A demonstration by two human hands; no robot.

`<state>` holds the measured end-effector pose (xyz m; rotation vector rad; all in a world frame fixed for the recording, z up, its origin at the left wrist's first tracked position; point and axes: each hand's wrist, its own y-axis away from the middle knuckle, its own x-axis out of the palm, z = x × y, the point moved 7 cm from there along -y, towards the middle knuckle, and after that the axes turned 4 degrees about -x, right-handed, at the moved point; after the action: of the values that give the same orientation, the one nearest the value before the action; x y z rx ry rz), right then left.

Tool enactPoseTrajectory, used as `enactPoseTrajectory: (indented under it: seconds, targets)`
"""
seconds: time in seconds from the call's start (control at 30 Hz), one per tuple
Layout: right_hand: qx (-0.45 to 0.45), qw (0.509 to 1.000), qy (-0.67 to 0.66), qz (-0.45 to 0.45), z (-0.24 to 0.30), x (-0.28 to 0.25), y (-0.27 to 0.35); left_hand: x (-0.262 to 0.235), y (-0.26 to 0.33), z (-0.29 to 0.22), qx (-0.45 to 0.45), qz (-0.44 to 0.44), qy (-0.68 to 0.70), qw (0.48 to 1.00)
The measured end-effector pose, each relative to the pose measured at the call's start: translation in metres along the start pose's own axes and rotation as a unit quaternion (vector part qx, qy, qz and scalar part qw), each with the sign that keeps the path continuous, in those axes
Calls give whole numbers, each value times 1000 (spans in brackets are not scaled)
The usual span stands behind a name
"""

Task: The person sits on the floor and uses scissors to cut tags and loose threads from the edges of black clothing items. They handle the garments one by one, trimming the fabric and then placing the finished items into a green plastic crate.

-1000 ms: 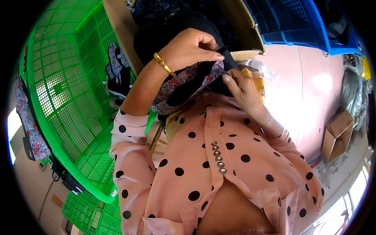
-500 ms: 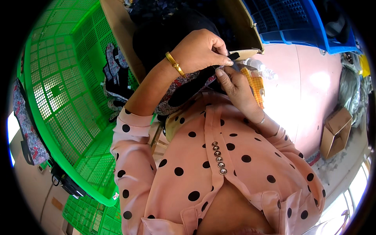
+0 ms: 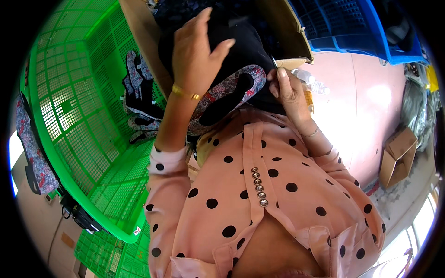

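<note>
Left hand (image 3: 197,58) is up over the black cloth (image 3: 245,39), kinda blurry, thumb spread wide from the fingers. Right hand (image 3: 288,92) has its thumb pressed down on curled fingers, pinching some thin tool (image 3: 275,62); only a shiny tip pokes out, so can't tell what kind. The floral piece (image 3: 257,76) lies at the lap, black middle showing, rounded end right beside those curled fingers (can't tell if they touch). Green basket (image 3: 65,139) on the left has more floral stuff (image 3: 134,76) inside, carton (image 3: 141,32) is past the lap, clear bottle (image 3: 303,75) near the right hand.
</note>
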<state>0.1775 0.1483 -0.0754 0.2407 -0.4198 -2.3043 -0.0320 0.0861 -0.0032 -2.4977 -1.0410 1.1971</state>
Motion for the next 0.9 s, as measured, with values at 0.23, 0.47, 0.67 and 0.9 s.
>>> enactPoseTrajectory:
  seconds: [0.23, 0.47, 0.67, 0.9]
  targets:
    - [-198, 937, 287, -3, 22, 19, 5, -5, 77, -42, -97, 190, 30, 977]
    - [-286, 934, 212, 38, 26, 23, -9, 12, 91, -20, -142, 105, 74, 981]
    - [-23, 978, -190, -81, 3, -56, -38, 9, 89, -13, -207, 178, 130, 953]
    - [-251, 911, 328, -3, 31, -29, -2, 12, 91, -1, -238, 251, 140, 928]
